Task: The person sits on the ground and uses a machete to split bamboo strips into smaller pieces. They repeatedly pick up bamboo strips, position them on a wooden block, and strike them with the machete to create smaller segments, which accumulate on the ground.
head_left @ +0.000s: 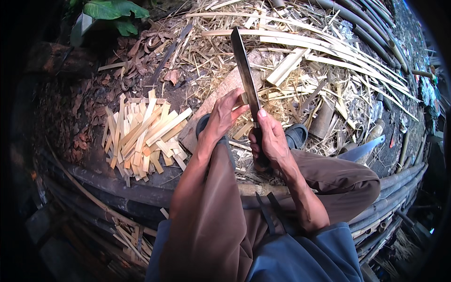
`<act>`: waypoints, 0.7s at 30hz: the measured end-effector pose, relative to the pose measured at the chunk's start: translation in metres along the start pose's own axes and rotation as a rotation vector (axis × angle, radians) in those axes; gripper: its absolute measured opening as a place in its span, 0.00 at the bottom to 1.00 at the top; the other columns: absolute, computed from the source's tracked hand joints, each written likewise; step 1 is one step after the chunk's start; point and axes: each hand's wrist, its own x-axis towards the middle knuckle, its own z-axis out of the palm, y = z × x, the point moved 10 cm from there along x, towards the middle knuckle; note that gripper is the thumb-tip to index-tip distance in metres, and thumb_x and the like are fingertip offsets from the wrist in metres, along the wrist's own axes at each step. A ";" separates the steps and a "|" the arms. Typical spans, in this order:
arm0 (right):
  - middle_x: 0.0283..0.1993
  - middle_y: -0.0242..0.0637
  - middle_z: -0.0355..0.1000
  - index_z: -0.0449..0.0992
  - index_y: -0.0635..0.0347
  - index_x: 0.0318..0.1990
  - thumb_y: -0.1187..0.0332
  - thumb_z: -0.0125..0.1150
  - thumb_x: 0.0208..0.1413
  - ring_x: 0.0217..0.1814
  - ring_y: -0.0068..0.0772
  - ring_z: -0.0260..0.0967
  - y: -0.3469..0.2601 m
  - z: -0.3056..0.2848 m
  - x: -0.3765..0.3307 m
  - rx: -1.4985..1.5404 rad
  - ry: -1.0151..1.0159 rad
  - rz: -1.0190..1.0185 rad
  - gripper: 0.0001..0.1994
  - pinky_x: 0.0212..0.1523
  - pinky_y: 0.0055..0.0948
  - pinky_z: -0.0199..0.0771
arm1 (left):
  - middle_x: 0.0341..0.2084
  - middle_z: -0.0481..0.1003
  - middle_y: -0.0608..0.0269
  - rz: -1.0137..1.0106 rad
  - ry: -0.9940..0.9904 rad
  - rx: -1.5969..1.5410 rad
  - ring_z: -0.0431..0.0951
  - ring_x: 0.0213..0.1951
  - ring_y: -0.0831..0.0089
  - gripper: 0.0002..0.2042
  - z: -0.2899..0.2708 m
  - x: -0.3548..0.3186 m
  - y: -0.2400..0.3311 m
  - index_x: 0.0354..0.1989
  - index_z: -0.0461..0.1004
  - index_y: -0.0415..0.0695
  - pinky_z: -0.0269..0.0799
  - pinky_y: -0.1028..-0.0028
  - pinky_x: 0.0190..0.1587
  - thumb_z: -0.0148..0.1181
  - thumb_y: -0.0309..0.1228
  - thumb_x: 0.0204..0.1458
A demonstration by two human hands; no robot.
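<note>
Machete (245, 70) stands out at the middle of the view, its long dark blade pointing up and slightly left, away from the body. The right hand (272, 141) grips its dark handle, fingers wrapped around it and closed, while the thumb lies extended at the base of the blade. Left of the blade, the left hand (223, 115) has its fingers bent and drawn nearly together with the thumb, pinching a short bamboo piece (244, 98) whose pale end shows right beside the blade; whether the two touch, I cannot tell. Beneath the left hand lies a flat wooden board (192, 134), set at a slant. To its left sits a heap of short bamboo slats (141, 134), loosely crisscrossed on the soil. Long bamboo strips (324, 44) spread across the upper right, and a sandal (297, 136) shows just right of the right hand.
</note>
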 end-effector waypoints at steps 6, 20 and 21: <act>0.21 0.28 0.62 0.64 0.51 0.41 0.45 0.41 0.70 0.16 0.18 0.58 0.000 0.002 0.000 0.006 0.006 -0.010 0.19 0.15 0.21 0.61 | 0.31 0.73 0.50 -0.023 -0.019 0.006 0.78 0.30 0.56 0.20 -0.002 0.001 -0.001 0.51 0.67 0.40 0.72 0.61 0.31 0.65 0.18 0.51; 0.19 0.22 0.56 0.60 0.52 0.72 0.56 0.41 0.72 0.21 0.12 0.53 -0.020 0.010 -0.001 -0.154 0.014 -0.219 0.24 0.23 0.20 0.56 | 0.35 0.73 0.52 0.007 0.048 -0.094 0.77 0.33 0.53 0.25 -0.006 -0.002 0.007 0.55 0.66 0.44 0.76 0.62 0.36 0.60 0.11 0.49; 0.19 0.23 0.57 0.60 0.51 0.71 0.56 0.42 0.72 0.22 0.13 0.54 -0.018 0.008 0.001 -0.210 0.028 -0.219 0.24 0.24 0.21 0.58 | 0.35 0.73 0.52 0.060 0.058 -0.062 0.77 0.33 0.54 0.24 -0.008 -0.001 0.011 0.55 0.66 0.43 0.76 0.62 0.36 0.60 0.11 0.49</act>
